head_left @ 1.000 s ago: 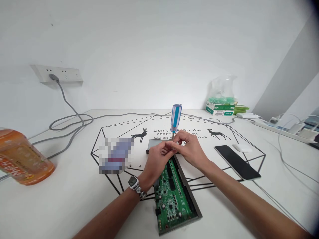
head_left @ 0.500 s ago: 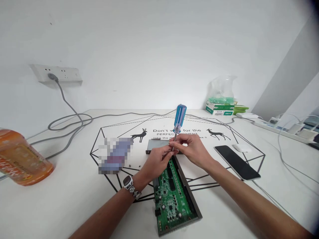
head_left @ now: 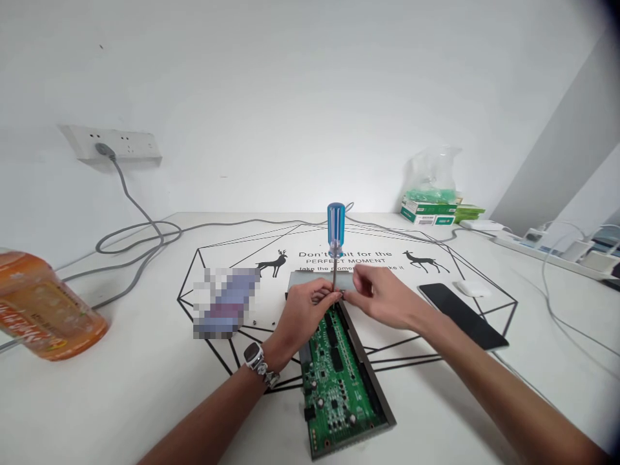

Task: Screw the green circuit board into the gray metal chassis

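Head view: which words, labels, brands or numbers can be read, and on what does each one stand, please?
"Don't …ait for the": white table; the screwdriver hides one letter.
"PERFECT MOMENT": white table.
"take the mome… …ke it": white table; the right hand covers the middle.
Orange bottle: lettering too blurred.
Green-and-white boxes: print too small.
Circuit board: markings too small.
Pixelated object: nothing readable.

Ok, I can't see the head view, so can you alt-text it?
The left hand pinches an upright screwdriver by its shaft over the far end of a circuit board in an open case; the right hand is close by. A phone lies to the right, a bottle far left.
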The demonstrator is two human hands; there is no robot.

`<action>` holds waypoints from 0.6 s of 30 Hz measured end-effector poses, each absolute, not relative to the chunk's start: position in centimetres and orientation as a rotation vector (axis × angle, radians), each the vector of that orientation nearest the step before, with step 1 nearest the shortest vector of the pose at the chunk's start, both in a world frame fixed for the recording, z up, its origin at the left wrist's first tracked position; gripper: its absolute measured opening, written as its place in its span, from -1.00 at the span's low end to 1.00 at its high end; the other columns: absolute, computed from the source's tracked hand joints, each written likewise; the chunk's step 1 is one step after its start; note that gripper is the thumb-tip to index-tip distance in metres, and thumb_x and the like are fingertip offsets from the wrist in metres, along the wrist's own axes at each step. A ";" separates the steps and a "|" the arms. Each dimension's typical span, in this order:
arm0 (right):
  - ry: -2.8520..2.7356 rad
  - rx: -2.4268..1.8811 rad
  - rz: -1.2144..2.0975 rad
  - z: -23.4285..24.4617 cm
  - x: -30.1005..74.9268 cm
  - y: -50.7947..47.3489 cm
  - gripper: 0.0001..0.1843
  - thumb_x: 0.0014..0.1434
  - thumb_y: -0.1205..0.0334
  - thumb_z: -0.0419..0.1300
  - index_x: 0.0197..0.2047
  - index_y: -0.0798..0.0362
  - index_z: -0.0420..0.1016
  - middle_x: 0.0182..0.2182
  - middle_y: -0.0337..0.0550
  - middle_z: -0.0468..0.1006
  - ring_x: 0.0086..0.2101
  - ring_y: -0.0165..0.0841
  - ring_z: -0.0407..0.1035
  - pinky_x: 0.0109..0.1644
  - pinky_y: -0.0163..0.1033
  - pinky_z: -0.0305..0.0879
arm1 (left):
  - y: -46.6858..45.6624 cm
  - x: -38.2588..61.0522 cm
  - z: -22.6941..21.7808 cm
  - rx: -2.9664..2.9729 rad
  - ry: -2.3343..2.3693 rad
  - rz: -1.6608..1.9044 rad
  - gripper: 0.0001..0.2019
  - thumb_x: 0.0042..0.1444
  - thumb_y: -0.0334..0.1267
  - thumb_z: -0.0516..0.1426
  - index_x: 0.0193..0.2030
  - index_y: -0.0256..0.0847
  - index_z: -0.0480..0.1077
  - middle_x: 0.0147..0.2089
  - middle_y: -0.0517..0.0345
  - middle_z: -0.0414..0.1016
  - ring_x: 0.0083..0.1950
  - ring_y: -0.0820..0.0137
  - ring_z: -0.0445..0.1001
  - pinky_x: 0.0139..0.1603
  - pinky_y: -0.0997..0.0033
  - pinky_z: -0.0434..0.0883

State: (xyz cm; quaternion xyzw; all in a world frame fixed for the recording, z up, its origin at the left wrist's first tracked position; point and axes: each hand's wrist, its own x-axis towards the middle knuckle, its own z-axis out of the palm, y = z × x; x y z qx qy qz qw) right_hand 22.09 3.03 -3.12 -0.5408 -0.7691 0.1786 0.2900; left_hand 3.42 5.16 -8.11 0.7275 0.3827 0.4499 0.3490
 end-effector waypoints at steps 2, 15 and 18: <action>-2.224 -1.684 0.594 -3.1 22.8 1.2 -0.65 0.04 0.06 0.25 -0.61 0.02 0.26 -0.73 -0.26 0.29 -0.69 -0.43 0.07 -0.63 -0.29 -0.09 | 5.1 3.4 -8.1 1.860 0.996 1.164 -0.81 0.19 -0.15 0.18 -0.29 -0.23 0.52 -0.32 0.11 0.62 -0.27 0.31 0.59 -0.18 0.38 0.51; -2.458 -1.836 0.389 -6.1 21.2 -5.7 -0.69 0.09 0.25 0.07 -0.65 0.03 0.18 -0.63 -0.08 0.45 -0.63 -0.34 0.26 -0.53 -0.22 -0.20 | 5.0 3.4 -8.3 1.886 1.003 1.155 -0.82 0.18 -0.15 0.19 -0.27 -0.21 0.54 -0.29 0.11 0.64 -0.24 0.29 0.61 -0.15 0.36 0.53; -2.472 -1.870 0.280 -6.4 21.1 -6.0 -0.72 0.14 0.21 0.06 -0.59 0.04 0.31 -0.56 0.01 0.50 -0.55 -0.24 0.37 -0.49 -0.19 -0.21 | 5.1 3.3 -8.3 1.891 0.990 1.157 -0.81 0.19 -0.15 0.18 -0.27 -0.21 0.54 -0.28 0.12 0.65 -0.23 0.29 0.61 -0.16 0.37 0.53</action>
